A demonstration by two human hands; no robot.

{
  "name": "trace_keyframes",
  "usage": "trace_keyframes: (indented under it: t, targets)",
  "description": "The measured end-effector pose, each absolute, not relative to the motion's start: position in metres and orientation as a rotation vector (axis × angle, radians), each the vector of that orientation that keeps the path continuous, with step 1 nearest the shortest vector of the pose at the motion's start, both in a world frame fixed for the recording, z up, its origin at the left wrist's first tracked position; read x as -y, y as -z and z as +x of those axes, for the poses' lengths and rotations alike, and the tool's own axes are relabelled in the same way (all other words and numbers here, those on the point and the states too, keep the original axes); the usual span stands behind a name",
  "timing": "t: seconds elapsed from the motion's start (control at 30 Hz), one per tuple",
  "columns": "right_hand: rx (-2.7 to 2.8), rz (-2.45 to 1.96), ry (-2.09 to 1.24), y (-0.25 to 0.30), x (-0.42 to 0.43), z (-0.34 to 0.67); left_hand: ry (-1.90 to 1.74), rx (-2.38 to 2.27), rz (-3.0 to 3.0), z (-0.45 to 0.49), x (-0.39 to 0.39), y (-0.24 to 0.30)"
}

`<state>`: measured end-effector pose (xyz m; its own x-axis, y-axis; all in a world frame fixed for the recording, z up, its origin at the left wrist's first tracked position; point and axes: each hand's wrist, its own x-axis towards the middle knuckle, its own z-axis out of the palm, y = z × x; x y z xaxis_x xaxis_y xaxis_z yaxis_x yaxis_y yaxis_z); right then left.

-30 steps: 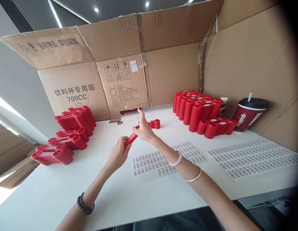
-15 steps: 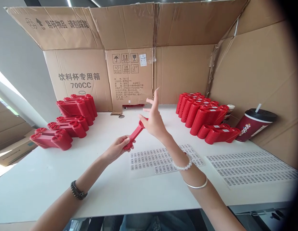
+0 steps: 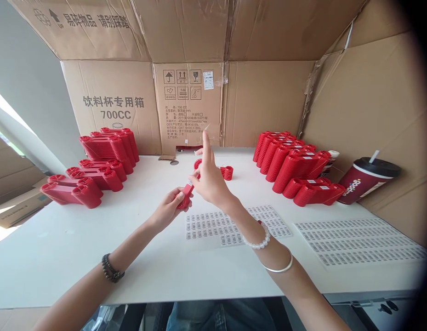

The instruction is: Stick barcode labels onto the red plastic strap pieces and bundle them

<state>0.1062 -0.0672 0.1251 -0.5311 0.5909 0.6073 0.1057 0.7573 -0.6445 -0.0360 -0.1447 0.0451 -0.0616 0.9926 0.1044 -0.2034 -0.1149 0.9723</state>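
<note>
My left hand point(image 3: 170, 209) is closed around the lower end of a red plastic bar point(image 3: 186, 195) with rounded ends, held tilted above the table. At the bar's middle, the thumb and a fingertip of my right hand point(image 3: 211, 181) pinch a small pale sticker point(image 3: 190, 182) against its face. The other fingers of that hand point upward. Part of the bar's upper end is hidden behind the fingers. Below the hands lies a sheet of printed stickers point(image 3: 202, 226), with a gap in its lower left row.
Stacked red bars point(image 3: 110, 149) stand at the left. More stacks point(image 3: 291, 161), with stickers on top, stand at the right beside a dark red cup point(image 3: 365, 181). A small red stack point(image 3: 228, 173) sits behind my right hand. Another sticker sheet point(image 3: 361, 241) lies right. Cardboard point(image 3: 268, 105) walls the back.
My right hand has moved left and down along the bar, from its upper end to its middle, where the sticker now shows. The small red stack behind has come into view.
</note>
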Motion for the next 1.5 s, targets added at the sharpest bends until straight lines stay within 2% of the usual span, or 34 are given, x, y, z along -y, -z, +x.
trace_keyframes:
  t: [0.37, 1.13, 1.5]
  targets:
    - [2.172, -0.585, -0.501, -0.119, 0.063, 0.102, -1.432, -1.009, 1.120, -0.035, 0.145, -0.045]
    - [2.116, -0.577, -0.704, -0.119, 0.061, 0.101, -1.434, -1.022, 1.109, -0.038, 0.145, -0.043]
    - [2.133, -0.577, -0.653, -0.117, 0.058, 0.099, -1.462, -1.042, 1.090, -0.037, 0.144, -0.043]
